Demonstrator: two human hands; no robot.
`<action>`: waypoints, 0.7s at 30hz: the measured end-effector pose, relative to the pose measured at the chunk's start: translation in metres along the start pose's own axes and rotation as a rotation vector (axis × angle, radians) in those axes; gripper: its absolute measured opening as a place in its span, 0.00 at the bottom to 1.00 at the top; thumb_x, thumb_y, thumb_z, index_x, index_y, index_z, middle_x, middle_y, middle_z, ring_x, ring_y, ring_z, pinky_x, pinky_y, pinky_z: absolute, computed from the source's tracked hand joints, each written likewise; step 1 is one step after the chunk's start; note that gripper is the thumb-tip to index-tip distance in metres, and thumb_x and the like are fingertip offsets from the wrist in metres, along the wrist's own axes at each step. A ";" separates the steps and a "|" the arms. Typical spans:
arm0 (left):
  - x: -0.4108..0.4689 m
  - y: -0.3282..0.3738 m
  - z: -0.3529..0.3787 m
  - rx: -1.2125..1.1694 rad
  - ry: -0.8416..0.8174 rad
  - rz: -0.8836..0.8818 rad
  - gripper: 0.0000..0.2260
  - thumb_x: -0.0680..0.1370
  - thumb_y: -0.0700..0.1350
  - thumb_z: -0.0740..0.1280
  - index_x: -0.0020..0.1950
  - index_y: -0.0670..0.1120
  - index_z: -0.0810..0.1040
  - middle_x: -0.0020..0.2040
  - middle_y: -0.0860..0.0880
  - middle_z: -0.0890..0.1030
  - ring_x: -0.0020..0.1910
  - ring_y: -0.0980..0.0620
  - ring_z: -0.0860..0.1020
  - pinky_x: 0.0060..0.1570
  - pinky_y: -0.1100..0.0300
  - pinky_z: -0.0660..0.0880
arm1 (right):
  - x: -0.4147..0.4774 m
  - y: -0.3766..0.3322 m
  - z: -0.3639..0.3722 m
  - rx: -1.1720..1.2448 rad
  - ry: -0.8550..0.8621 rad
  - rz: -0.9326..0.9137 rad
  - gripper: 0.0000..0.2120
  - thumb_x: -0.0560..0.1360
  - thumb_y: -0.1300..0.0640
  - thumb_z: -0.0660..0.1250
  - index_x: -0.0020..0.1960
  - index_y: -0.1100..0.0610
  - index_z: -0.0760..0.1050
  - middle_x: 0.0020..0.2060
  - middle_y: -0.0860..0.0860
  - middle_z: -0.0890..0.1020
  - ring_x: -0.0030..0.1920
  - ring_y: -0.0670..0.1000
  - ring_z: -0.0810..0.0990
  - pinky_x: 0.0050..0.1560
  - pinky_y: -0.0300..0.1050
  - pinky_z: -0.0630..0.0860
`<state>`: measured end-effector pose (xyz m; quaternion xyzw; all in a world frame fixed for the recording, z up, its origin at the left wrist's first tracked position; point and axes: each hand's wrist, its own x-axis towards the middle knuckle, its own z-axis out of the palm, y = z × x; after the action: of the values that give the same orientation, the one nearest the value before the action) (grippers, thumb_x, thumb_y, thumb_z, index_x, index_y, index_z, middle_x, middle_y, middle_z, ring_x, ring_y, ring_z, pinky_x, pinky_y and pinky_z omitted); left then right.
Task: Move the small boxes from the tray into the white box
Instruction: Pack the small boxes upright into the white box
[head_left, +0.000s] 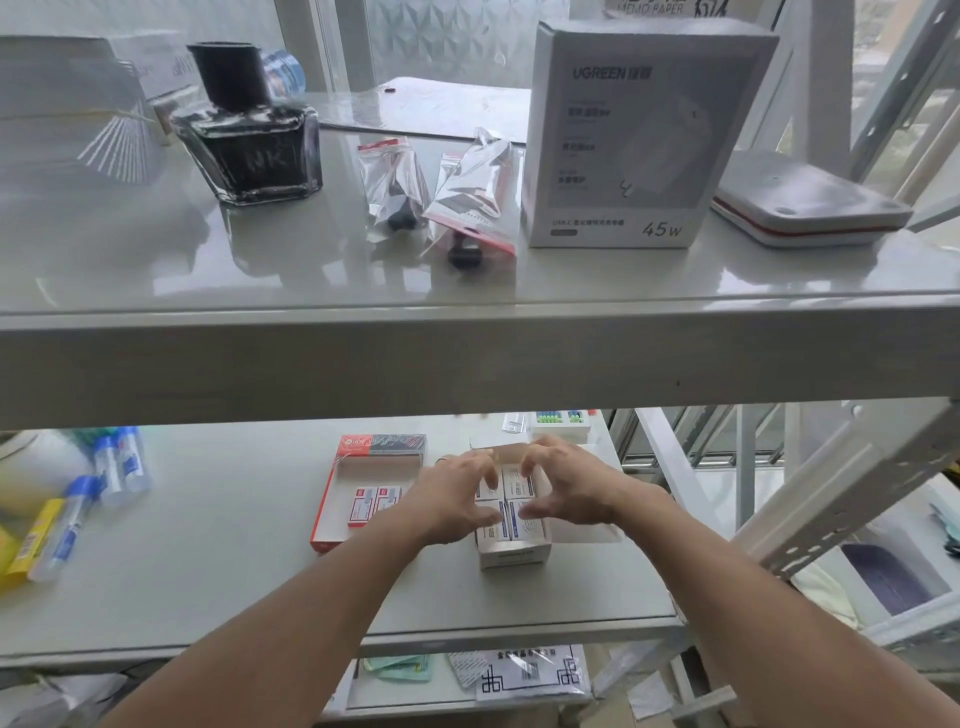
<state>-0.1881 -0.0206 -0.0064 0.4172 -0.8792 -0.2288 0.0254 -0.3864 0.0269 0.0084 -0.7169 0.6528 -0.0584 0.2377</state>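
On the lower shelf stands an open white box (514, 557) holding several small white-and-blue boxes (524, 525) packed side by side. My left hand (453, 501) and my right hand (569, 491) hover over its top from either side, fingers curled and spread, fingertips touching the small boxes; neither hand grips anything that I can see. To the left lies a red-rimmed tray (332, 499) with two small red-and-white boxes (375, 505) inside, partly hidden by my left hand.
The upper shelf beam (467, 358) crosses the view just above my hands. Glue bottles (119, 462) and a yellow pack (31, 545) lie at the left of the lower shelf. The ink bottle (249, 135), foil bags and charger box (634, 140) sit on the upper shelf.
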 end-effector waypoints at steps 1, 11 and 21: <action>-0.004 -0.001 -0.003 -0.065 0.068 0.004 0.09 0.74 0.51 0.71 0.51 0.53 0.74 0.67 0.52 0.76 0.63 0.48 0.73 0.63 0.47 0.70 | -0.006 0.000 -0.001 0.025 0.046 -0.004 0.17 0.71 0.46 0.75 0.56 0.51 0.76 0.59 0.48 0.75 0.57 0.52 0.75 0.59 0.51 0.75; -0.071 -0.012 0.023 -0.124 0.198 0.070 0.13 0.74 0.54 0.72 0.56 0.53 0.79 0.53 0.60 0.78 0.41 0.57 0.77 0.43 0.60 0.78 | -0.073 -0.017 0.051 -0.039 0.194 -0.048 0.14 0.75 0.49 0.69 0.59 0.51 0.79 0.58 0.48 0.80 0.55 0.52 0.80 0.56 0.49 0.77; -0.091 -0.044 0.017 -0.022 0.396 -0.058 0.09 0.72 0.42 0.72 0.51 0.50 0.80 0.49 0.53 0.81 0.42 0.51 0.78 0.38 0.56 0.76 | -0.076 -0.022 0.066 -0.084 0.361 -0.056 0.06 0.77 0.56 0.66 0.52 0.52 0.80 0.48 0.49 0.82 0.43 0.55 0.82 0.48 0.52 0.79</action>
<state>-0.1008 0.0294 -0.0267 0.4787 -0.8421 -0.1524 0.1960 -0.3507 0.1180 -0.0232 -0.7221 0.6663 -0.1654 0.0849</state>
